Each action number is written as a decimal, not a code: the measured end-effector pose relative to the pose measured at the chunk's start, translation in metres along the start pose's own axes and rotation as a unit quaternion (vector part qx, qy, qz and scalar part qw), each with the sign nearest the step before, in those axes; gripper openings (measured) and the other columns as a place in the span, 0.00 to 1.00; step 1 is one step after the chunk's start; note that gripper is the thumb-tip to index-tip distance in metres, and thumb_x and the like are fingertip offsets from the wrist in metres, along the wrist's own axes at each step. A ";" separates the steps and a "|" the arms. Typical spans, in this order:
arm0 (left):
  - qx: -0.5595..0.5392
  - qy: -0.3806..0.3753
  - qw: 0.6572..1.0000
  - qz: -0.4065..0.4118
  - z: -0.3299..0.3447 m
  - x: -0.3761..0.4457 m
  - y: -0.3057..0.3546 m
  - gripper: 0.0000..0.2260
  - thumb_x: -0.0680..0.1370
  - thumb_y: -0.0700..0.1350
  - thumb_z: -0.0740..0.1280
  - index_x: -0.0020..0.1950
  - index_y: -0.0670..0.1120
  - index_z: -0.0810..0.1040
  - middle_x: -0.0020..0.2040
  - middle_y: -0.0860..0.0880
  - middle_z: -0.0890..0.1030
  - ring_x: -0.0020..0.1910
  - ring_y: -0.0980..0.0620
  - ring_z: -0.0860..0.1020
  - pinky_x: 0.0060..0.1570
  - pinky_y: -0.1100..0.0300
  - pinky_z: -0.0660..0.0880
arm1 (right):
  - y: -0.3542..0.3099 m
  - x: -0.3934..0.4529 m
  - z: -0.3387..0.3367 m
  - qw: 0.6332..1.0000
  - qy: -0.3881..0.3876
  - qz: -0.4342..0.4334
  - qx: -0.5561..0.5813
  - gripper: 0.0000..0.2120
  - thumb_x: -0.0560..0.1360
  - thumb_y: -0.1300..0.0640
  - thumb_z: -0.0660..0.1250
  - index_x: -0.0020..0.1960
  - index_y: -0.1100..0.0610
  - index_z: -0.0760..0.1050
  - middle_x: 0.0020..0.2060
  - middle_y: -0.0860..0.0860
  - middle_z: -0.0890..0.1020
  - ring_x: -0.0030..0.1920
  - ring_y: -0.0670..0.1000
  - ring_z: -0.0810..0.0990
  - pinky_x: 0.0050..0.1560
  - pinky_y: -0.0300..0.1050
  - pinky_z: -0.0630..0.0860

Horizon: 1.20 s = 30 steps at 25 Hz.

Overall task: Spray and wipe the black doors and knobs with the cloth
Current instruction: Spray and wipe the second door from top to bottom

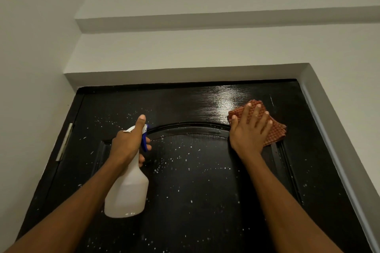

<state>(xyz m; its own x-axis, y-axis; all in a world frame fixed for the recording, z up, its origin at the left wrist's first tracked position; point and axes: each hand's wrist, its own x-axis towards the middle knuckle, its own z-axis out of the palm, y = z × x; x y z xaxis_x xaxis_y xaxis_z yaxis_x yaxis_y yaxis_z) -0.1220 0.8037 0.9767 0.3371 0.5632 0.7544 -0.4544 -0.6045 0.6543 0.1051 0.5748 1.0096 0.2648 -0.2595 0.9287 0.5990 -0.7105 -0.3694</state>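
A glossy black door (195, 181) with an arched panel fills the lower view, speckled with white droplets on its left and middle. My left hand (127, 144) grips a white spray bottle (128, 193) by the neck, fingers at its blue trigger, nozzle aimed at the door. My right hand (249, 129) lies flat, fingers spread, pressing a folded reddish-brown checked cloth (273, 131) against the door's upper right. The area above the cloth shines wet and free of droplets. No knob is in view.
A metal hinge (65, 141) sits on the door's left edge. White walls surround the recessed door frame (320, 113), with a ceiling beam (205, 21) overhead.
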 end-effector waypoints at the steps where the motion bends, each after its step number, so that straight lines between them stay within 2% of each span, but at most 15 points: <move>1: 0.003 0.001 1.000 0.005 -0.004 0.004 0.000 0.33 0.78 0.69 0.55 0.54 0.40 0.79 0.45 0.39 0.84 0.28 0.48 0.78 0.24 0.59 0.74 | -0.018 -0.003 0.003 1.000 -0.008 0.009 0.010 0.34 0.86 0.39 0.41 0.84 0.55 0.37 0.83 0.60 0.39 0.82 0.64 0.36 0.80 0.65 0.36; 6: 0.007 0.009 1.000 0.009 -0.035 0.025 -0.008 0.32 0.78 0.70 0.55 0.57 0.41 0.77 0.46 0.40 0.84 0.28 0.47 0.77 0.23 0.60 0.74 | -0.128 -0.011 0.031 0.992 -0.046 -0.120 0.012 0.34 0.86 0.40 0.43 0.84 0.56 0.35 0.82 0.59 0.35 0.81 0.64 0.33 0.78 0.63 0.29; 9: -0.010 0.019 1.000 0.007 -0.066 0.042 -0.020 0.31 0.78 0.69 0.56 0.59 0.41 0.77 0.47 0.39 0.84 0.28 0.48 0.77 0.21 0.61 0.73 | -0.191 -0.012 0.050 0.972 -0.076 -0.221 -0.004 0.33 0.86 0.41 0.43 0.84 0.55 0.36 0.83 0.58 0.36 0.82 0.63 0.33 0.77 0.61 0.29; 12: -0.036 0.008 0.999 0.022 -0.095 0.062 -0.025 0.32 0.79 0.68 0.56 0.56 0.39 0.78 0.44 0.40 0.84 0.26 0.52 0.78 0.21 0.61 0.73 | -0.219 -0.003 0.059 0.956 -0.089 -0.278 -0.027 0.32 0.86 0.40 0.42 0.84 0.53 0.35 0.83 0.56 0.36 0.82 0.60 0.34 0.78 0.57 0.30; 15: -0.068 -0.003 0.998 0.011 -0.119 0.083 -0.025 0.33 0.78 0.69 0.55 0.50 0.38 0.77 0.36 0.43 0.79 0.22 0.54 0.75 0.21 0.62 0.73 | -0.220 -0.016 0.071 0.974 -0.036 -0.223 -0.002 0.32 0.86 0.40 0.43 0.85 0.53 0.38 0.84 0.56 0.40 0.83 0.61 0.38 0.78 0.58 0.31; 19: -0.085 -0.023 0.996 0.009 -0.136 0.100 -0.024 0.34 0.78 0.70 0.54 0.50 0.38 0.78 0.40 0.41 0.81 0.20 0.53 0.76 0.21 0.63 0.73 | -0.246 -0.045 0.081 0.995 -0.011 -0.095 0.030 0.34 0.86 0.41 0.45 0.84 0.58 0.39 0.83 0.61 0.39 0.82 0.65 0.36 0.77 0.62 0.30; 22: -0.084 0.010 0.996 -0.004 -0.152 0.106 -0.031 0.34 0.78 0.69 0.54 0.52 0.37 0.77 0.39 0.42 0.80 0.21 0.53 0.75 0.21 0.64 0.73 | -0.282 -0.057 0.087 0.997 -0.016 -0.065 0.038 0.35 0.86 0.41 0.45 0.84 0.61 0.39 0.82 0.63 0.39 0.81 0.67 0.36 0.77 0.65 0.30; 26: -0.067 0.059 0.996 -0.031 -0.168 0.097 -0.070 0.34 0.78 0.70 0.55 0.52 0.38 0.78 0.43 0.38 0.82 0.27 0.49 0.76 0.23 0.60 0.74 | -0.347 -0.070 0.104 0.984 -0.054 -0.171 0.014 0.35 0.86 0.39 0.42 0.84 0.58 0.35 0.82 0.62 0.36 0.81 0.66 0.35 0.78 0.64 0.32; 30: -0.081 0.089 0.993 -0.017 -0.179 0.086 -0.096 0.32 0.78 0.69 0.55 0.52 0.40 0.80 0.44 0.39 0.84 0.30 0.45 0.78 0.26 0.57 0.75 | -0.376 -0.111 0.118 0.919 -0.125 -0.373 -0.033 0.33 0.86 0.38 0.42 0.84 0.52 0.36 0.82 0.56 0.35 0.82 0.61 0.34 0.79 0.59 0.32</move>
<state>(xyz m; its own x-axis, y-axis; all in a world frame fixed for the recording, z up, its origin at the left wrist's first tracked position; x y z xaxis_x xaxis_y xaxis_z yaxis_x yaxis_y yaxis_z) -0.1966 1.0111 0.9698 0.2091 0.6813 0.7015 -0.5768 -0.4933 0.6511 -0.0606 0.9477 1.0420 -0.0302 0.4676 0.8834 0.6386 -0.6709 0.3769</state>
